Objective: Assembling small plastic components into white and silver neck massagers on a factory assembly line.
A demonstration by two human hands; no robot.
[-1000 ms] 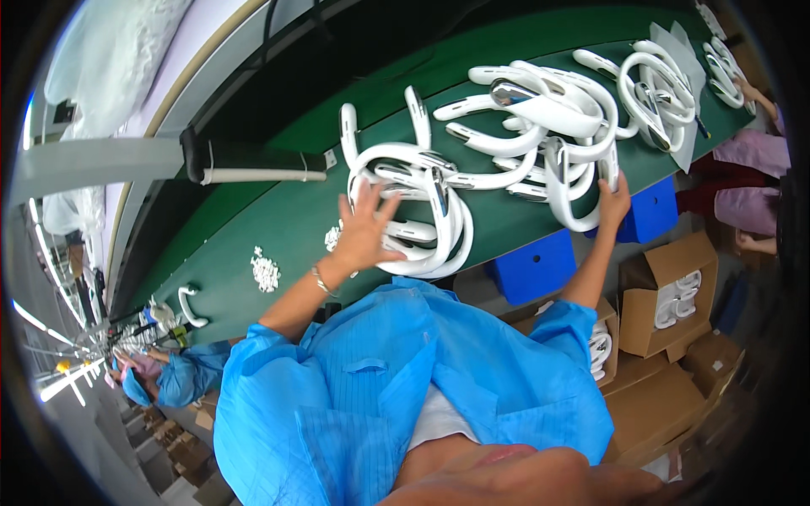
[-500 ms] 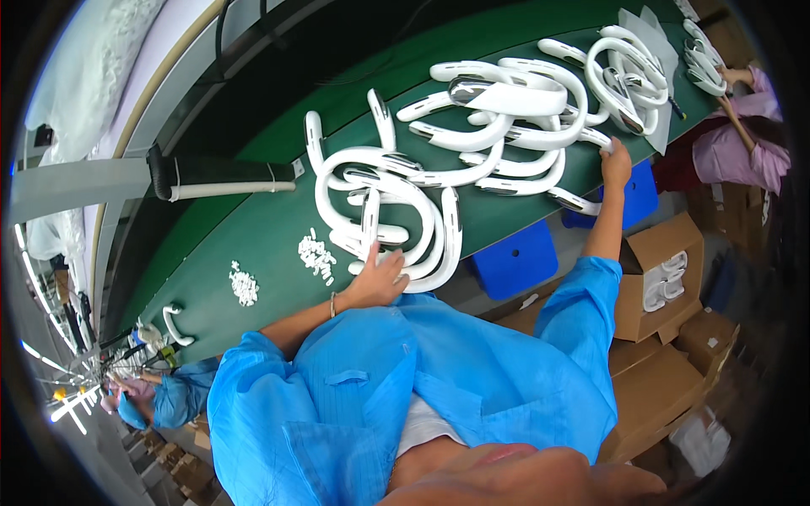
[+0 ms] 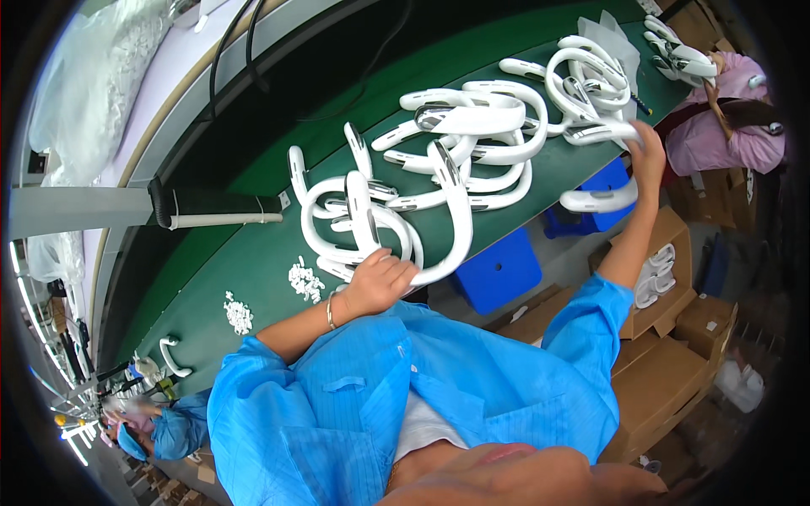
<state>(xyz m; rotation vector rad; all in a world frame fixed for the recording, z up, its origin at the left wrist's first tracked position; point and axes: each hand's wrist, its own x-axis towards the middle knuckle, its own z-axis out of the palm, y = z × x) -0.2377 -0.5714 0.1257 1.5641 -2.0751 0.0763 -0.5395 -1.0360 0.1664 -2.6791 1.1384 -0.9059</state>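
My left hand (image 3: 378, 285) is closed around the bend of a white U-shaped neck fan (image 3: 461, 240), whose two arms rise away from me over the table's near side. Beneath and behind it lie other neck fans (image 3: 314, 221), overlapping in a loose pile. Out to the right, my right hand (image 3: 646, 156) grips a second neck fan (image 3: 597, 202) at its curve. One arm of that fan reaches over the table, the other hangs past the edge. A larger heap of white neck fans (image 3: 494, 118) with silvery panels lies between my hands.
Two heaps of small white parts (image 3: 305, 280) lie on the green table (image 3: 202, 291), left of my left hand. A black-sleeved metal post (image 3: 219, 202) juts over it. Blue stools (image 3: 498, 271) and open cartons (image 3: 666, 371) stand by the near edge. A pink-sleeved person (image 3: 730, 110) works at far right.
My left hand has closed on a neck fan and lifted it off the pile. My right hand has raised another from the heap's near edge, moving right and away from me.
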